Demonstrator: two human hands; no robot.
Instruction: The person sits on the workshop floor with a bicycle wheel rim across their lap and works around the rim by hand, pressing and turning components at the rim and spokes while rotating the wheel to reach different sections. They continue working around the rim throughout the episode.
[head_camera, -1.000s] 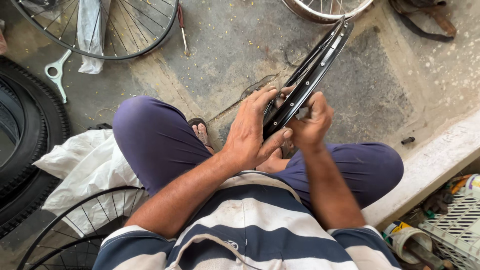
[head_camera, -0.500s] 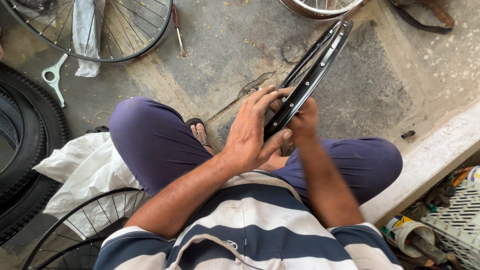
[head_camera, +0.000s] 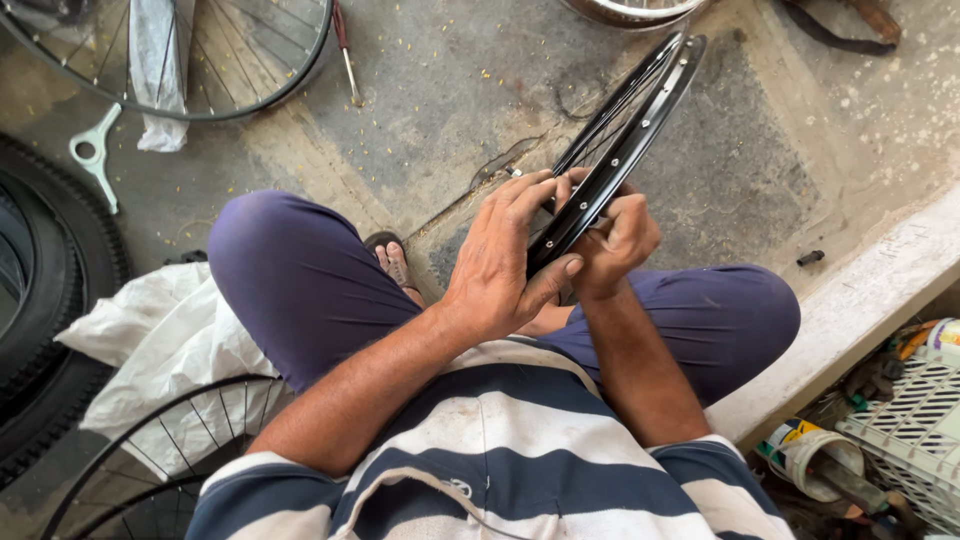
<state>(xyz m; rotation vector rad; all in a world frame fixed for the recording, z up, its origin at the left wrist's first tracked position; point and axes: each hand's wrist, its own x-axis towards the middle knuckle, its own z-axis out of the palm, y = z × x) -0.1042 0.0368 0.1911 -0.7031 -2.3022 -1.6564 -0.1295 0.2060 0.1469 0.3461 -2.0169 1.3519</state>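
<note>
I sit cross-legged on a concrete floor with a black bicycle rim (head_camera: 630, 140) standing on edge between my knees, its far end pointing away from me. My left hand (head_camera: 505, 260) wraps over the near part of the rim from the left, thumb under it. My right hand (head_camera: 618, 240) grips the same part from the right, fingers curled against the rim's side. Small spoke holes dot the rim's outer face. What my fingertips hold at the rim is hidden.
A spoked wheel (head_camera: 190, 60) lies at the top left with a screwdriver (head_camera: 347, 55) beside it. Black tyres (head_camera: 40, 300) are stacked at the left, next to a white bag (head_camera: 165, 340). A concrete kerb (head_camera: 860, 300) runs on the right; a crate (head_camera: 910, 420) is beyond it.
Both hands stay on the rim with only small finger shifts. The view has drifted slightly.
</note>
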